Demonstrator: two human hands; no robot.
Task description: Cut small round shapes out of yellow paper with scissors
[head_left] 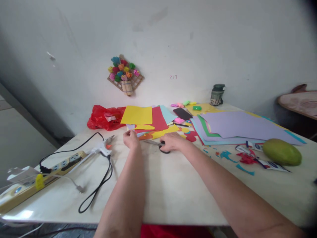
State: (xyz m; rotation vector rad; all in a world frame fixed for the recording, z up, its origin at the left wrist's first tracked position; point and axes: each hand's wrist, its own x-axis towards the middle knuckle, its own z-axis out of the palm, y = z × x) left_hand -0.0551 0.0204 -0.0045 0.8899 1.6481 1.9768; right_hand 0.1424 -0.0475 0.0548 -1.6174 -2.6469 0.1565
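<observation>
The scissors [155, 143] lie to the L of the R hand [172, 141], handle loops at its fingers, blades running out toward the L hand [131, 138]. Long axis is approx. crosswise, tips a bit farther from the body than the loops. The R hand is the nearer one by far: it touches the handles, fingers closed on/around the upper loop, the lower loop showing just below; can't tell how far the fingers go thru.

The L hand sits past the tip end, w/ a small gap btwn. Its fingers are curled in, narrow; can't tell if anything thin is pinched there.

Re: surroundings, an orange scrap [147, 136] is just beyond the blades, btwn the 2 hands, and a cut yellow strip [163, 132] runs behind it, up to the far side of the R hand. Red paper rounds [191, 136] lie to the R of that hand. A yellow sheet [137, 115] is farther off, beyond the L hand. Bare tabletop [168, 191] is on the near side of the grip, btwn the forearms.
</observation>
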